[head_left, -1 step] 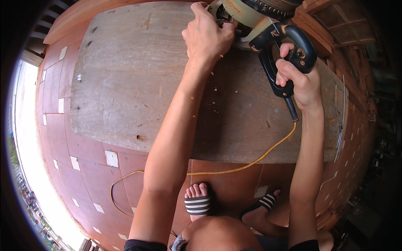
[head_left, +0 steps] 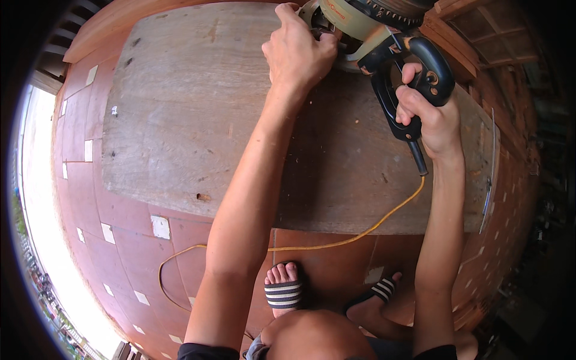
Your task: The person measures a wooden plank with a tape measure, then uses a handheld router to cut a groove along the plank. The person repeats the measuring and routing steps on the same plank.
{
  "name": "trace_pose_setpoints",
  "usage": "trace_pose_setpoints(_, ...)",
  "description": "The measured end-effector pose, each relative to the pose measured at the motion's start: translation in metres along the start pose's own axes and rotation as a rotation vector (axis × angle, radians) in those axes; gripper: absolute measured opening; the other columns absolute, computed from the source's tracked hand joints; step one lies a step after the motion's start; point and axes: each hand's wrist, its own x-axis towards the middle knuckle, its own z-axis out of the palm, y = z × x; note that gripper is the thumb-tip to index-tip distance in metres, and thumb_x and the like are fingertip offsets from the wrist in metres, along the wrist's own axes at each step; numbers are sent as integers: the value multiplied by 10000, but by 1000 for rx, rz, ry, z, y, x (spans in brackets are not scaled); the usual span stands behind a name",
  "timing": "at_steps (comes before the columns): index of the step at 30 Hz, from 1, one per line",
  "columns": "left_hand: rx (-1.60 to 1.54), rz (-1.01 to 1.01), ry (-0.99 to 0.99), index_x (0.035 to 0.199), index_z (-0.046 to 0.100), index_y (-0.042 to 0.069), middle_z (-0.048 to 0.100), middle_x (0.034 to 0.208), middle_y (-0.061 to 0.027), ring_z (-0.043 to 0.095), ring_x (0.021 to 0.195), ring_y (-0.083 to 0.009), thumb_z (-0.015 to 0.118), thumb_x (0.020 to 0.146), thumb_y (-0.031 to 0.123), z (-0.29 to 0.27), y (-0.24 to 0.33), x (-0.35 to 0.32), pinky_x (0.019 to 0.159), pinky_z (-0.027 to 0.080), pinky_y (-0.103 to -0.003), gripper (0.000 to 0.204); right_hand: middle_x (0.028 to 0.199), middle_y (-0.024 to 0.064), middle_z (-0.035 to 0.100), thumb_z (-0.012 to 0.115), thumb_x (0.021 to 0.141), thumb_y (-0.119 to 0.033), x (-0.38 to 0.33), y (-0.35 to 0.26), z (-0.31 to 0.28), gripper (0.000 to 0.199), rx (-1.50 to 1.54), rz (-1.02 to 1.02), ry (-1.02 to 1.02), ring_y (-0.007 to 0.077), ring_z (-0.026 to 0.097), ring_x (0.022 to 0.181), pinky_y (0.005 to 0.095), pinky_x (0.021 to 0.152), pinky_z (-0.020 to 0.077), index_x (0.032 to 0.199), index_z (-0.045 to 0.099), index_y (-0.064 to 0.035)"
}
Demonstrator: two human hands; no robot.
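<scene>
A power saw (head_left: 354, 24) with a pale green housing and a black motor end stands at the far edge of the board, cut off by the top of the view. My right hand (head_left: 435, 117) is closed round its black D-shaped handle (head_left: 441, 75). Beside the saw's open guard, my left hand (head_left: 300, 51) is closed with the thumb toward the saw. What its fingers hold is hidden behind the hand. From the handle's lower end runs a yellow power cord (head_left: 384, 218). A few small wood chips (head_left: 357, 121) show over the board between my forearms.
Under the saw lies a large worn wooden board (head_left: 180, 108). Reddish floor tiles (head_left: 120, 210) with white patches surround it. The cord crosses the floor near my sandalled foot (head_left: 282, 291). Wooden frames (head_left: 486, 36) stand at the far right, and a bright open edge runs along the left.
Fewer wood chips show beside my left forearm, and they are in different spots. Both hands and the saw keep nearly the same place.
</scene>
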Motion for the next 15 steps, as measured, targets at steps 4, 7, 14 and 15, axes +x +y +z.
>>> trace_pose_setpoints(4,5,-26,-36,1384,447,-31,717,1155,-298,681,1143,-453,768,821,404,-3,0,2,1047,458,-498,781,719,0,577,662,897,24,-2,-1,2,135,-9,4,0,76,540,563,260,536,448,1007,624,-44)
trace_pose_setpoints(7,-28,-66,-51,1419,456,-46,713,1179,-305,675,1177,-438,772,811,419,-5,3,1,1069,451,-489,828,717,-6,553,650,931,-6,-4,-2,3,147,-47,16,-5,75,541,578,266,585,477,1066,599,-36)
trace_pose_setpoints(14,35,-10,31,1328,617,-25,743,1156,-259,702,1143,-401,790,802,432,-1,-20,10,1051,478,-468,718,707,-13,521,628,958,-18,-3,-6,6,154,-83,-16,-21,89,531,582,284,620,490,1107,589,-33)
trace_pose_setpoints(15,-9,-5,10,1310,593,-19,737,1136,-272,701,1108,-425,765,834,417,-2,-15,4,1012,496,-491,668,706,-13,517,625,960,-16,-4,-3,3,153,-83,4,-9,90,530,585,287,622,488,1108,588,-34)
